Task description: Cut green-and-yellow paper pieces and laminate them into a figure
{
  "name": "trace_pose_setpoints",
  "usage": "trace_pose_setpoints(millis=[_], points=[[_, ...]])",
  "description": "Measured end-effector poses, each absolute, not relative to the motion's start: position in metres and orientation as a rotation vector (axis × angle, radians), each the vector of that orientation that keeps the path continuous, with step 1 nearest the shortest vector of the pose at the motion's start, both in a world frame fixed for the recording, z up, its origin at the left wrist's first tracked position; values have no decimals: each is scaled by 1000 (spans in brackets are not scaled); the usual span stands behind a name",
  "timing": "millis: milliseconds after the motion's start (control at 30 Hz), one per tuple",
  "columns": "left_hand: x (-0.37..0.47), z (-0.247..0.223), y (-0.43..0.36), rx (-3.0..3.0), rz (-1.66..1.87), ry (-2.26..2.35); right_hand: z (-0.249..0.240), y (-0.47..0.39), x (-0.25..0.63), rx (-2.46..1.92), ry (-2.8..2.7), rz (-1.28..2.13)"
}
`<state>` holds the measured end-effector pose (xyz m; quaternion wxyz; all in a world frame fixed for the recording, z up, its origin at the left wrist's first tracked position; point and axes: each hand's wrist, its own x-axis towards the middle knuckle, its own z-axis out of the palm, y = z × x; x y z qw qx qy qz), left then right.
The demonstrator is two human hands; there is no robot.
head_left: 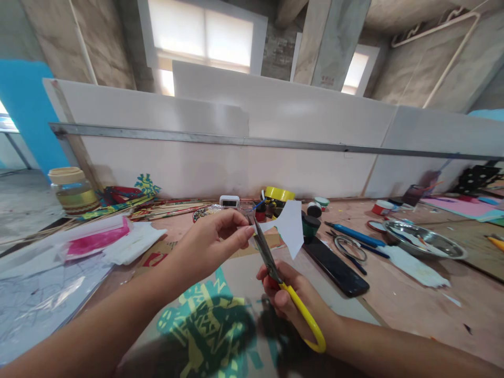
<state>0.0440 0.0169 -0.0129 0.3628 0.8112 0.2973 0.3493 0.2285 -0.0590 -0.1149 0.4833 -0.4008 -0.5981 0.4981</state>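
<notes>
My right hand is closed round a pair of yellow-handled scissors, whose blades point up and a little to the left. Between thumb and fingers, my left hand pinches the narrow end of a piece of white paper. The paper widens to the right, behind the scissor blades. The blade tips stand close to my left thumb, by the narrow strip of paper. Under both hands lies a board bearing a green and yellow cut-paper design, partly in shadow.
A black phone lies to the right, near blue-handled tools and a metal dish. Along the back are a small white timer, yellow tape and thin sticks. A lidded jar stands far left. A white partition bounds the table.
</notes>
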Motion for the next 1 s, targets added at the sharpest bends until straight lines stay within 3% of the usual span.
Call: trace_pose_setpoints(millis=[500,1000], points=[[37,0,20,1833,753,733,-113,-60,226,-1038,-1431,1149],[39,-6,21,2008,885,788,-116,-59,227,-988,-1423,1172]])
